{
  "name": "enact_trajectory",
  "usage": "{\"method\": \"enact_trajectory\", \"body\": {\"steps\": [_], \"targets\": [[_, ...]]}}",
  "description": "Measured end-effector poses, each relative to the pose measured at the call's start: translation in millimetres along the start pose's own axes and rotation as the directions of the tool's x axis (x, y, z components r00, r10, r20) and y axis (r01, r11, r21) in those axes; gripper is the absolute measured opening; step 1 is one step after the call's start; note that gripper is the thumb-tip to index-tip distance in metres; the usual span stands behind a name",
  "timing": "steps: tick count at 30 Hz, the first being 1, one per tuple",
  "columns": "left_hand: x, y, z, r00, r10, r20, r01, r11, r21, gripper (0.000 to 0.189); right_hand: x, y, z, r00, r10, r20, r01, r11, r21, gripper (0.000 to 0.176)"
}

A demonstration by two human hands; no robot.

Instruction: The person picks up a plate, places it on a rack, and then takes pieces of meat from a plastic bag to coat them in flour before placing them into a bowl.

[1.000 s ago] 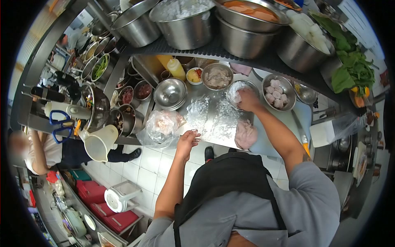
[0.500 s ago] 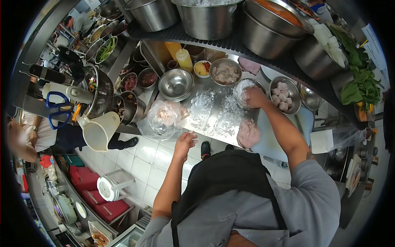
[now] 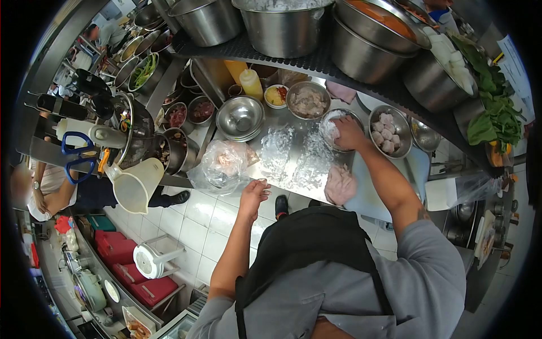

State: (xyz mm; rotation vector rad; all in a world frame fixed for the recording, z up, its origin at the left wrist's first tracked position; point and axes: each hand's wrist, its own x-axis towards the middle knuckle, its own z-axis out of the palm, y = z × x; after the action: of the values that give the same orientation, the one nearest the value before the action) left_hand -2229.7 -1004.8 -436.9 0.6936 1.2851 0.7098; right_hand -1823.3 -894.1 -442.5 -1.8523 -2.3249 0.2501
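My right hand (image 3: pixel 347 134) reaches into a steel bowl of white flour (image 3: pixel 330 125) at the back of the steel counter (image 3: pixel 293 158), fingers curled in the powder. Whether it grips anything is hidden. My left hand (image 3: pixel 253 194) hovers at the counter's front edge, fingers loosely apart, holding nothing. A pink lump of raw meat (image 3: pixel 339 185) lies on the blue cutting board (image 3: pixel 372 195) between my arms. To the right of the flour stands a bowl of coated meat balls (image 3: pixel 387 134). Flour is strewn over the counter.
A clear plastic bag with meat (image 3: pixel 223 164) sits left of my left hand. Stacked empty steel bowls (image 3: pixel 240 117), a bowl of minced meat (image 3: pixel 307 100) and a yellow squeeze bottle (image 3: pixel 252 83) stand behind. Large pots (image 3: pixel 282 28) fill the shelf above. Another person (image 3: pixel 51 192) crouches at left.
My right hand has stayed in the flour bowl, shifting slightly. My left hand has dropped a little toward the counter's edge. The view has tilted slightly.
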Motion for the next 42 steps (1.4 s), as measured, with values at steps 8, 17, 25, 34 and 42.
{"method": "enact_trajectory", "body": {"steps": [8, 17, 25, 34, 42], "targets": [[1, -2, -1, 1.0, -0.013, 0.0, 0.013, 1.0, -0.018, 0.027, 2, 5, 5, 1.0, 0.013, 0.012, -0.013, 1.0, 0.002, 0.064], [1, 1, 1, 1.0, -0.005, 0.001, 0.005, 1.0, -0.021, 0.029, 4, 2, 4, 0.999, 0.033, 0.006, -0.033, 0.999, 0.041, 0.058], [3, 0, 4, 1.0, -0.014, 0.006, 0.014, 1.0, -0.01, 0.03, 2, -3, -2, 0.999, 0.045, -0.009, -0.045, 0.998, 0.032, 0.057], [5, 0, 8, 1.0, -0.013, 0.006, 0.013, 1.0, -0.014, 0.029, 1, 0, -1, 0.996, 0.058, 0.066, -0.062, 0.997, 0.055, 0.058], [4, -3, 10, 1.0, -0.014, 0.003, 0.014, 1.0, -0.012, 0.03, 2, 9, 8, 1.0, -0.003, 0.008, 0.003, 0.996, 0.091, 0.048]]}}
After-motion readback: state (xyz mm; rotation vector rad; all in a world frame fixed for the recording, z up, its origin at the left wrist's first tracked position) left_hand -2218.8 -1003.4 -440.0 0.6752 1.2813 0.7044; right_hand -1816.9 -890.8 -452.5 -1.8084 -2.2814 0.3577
